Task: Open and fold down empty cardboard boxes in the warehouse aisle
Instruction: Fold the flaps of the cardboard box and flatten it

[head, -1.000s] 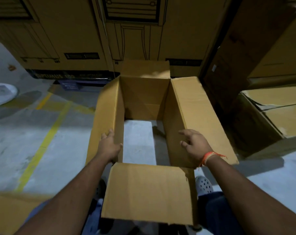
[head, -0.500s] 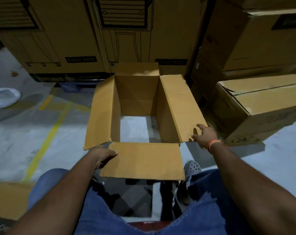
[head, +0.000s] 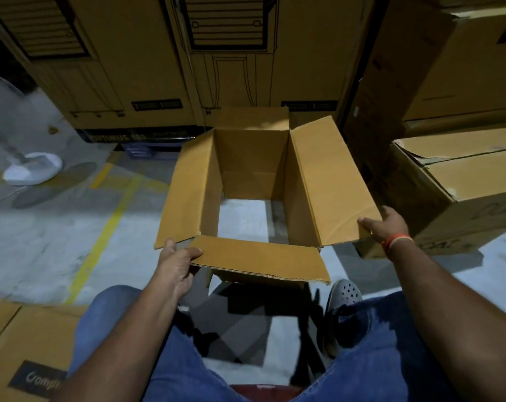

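An empty brown cardboard box (head: 251,158) stands open in front of me, its bottom open so the grey floor shows through. All its top flaps are spread outward. My left hand (head: 176,264) grips the near flap (head: 260,261) at its left corner, thumb on top. My right hand (head: 386,224) holds the near outer corner of the right flap (head: 330,181), thumb over the flap's edge. An orange band sits on the right wrist.
Tall printed cartons (head: 147,59) wall off the far side. A closed carton (head: 460,187) sits close on the right, with more stacked behind it. A flat carton (head: 22,343) lies at lower left. A white fan base (head: 32,168) and a yellow floor line (head: 101,242) are left.
Both hands left the box's inside edges and moved outward to the flaps; left now grips the near flap's corner, right the right flap's corner. The view pulled back from the box.
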